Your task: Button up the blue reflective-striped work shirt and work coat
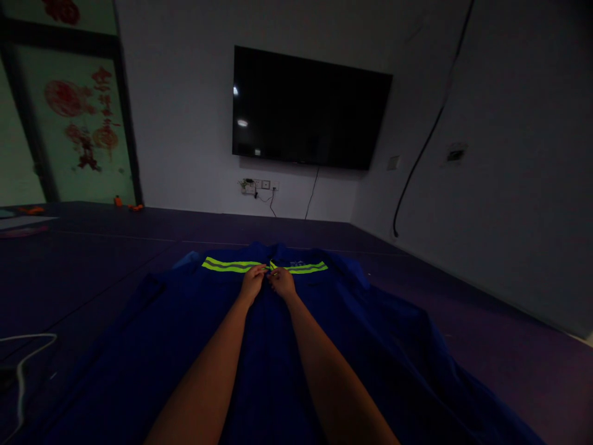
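A dark blue work jacket [343, 321] lies spread out in front of me, its collar at the far end and its sleeves out to the sides. Across the chest runs a yellow-green reflective strip [227, 266], split at the front opening. My left hand [252, 283] pinches the jacket's front edge at the strip. Close beside it, my right hand [282, 283] has its fingers closed on the other front edge, where a bit of the strip is turned up. Whatever small fastener may be between the fingertips is too small to make out.
The jacket rests on a purple floor [106, 247]. A white cable [21, 377] curls at the lower left. Small orange objects [136, 208] lie near the door [83, 123]. A television [310, 111] hangs on the far wall, and a black cable [428, 139] dangles at right.
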Motion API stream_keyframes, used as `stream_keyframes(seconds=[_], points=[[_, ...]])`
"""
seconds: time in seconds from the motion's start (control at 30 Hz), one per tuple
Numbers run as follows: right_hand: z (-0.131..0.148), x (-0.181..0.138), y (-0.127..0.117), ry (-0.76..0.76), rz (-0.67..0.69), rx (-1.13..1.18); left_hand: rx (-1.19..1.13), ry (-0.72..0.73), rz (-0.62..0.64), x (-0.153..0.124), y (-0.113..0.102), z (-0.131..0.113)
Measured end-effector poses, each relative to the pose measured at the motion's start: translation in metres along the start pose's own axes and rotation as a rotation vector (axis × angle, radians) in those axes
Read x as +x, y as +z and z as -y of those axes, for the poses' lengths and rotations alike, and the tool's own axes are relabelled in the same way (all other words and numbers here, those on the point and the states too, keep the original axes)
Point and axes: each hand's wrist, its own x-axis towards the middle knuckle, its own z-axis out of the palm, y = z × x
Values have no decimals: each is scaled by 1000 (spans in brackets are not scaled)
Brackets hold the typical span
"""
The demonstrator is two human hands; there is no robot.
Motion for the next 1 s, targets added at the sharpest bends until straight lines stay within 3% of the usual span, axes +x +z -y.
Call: stream_keyframes(seconds=[0.63,1.0], points=[[7,-3,-3,-45,-29,-177,157,90,-15,5,-1,8],[8,-4,-5,-67,-7,-155,133,13,23,0,1,0]])
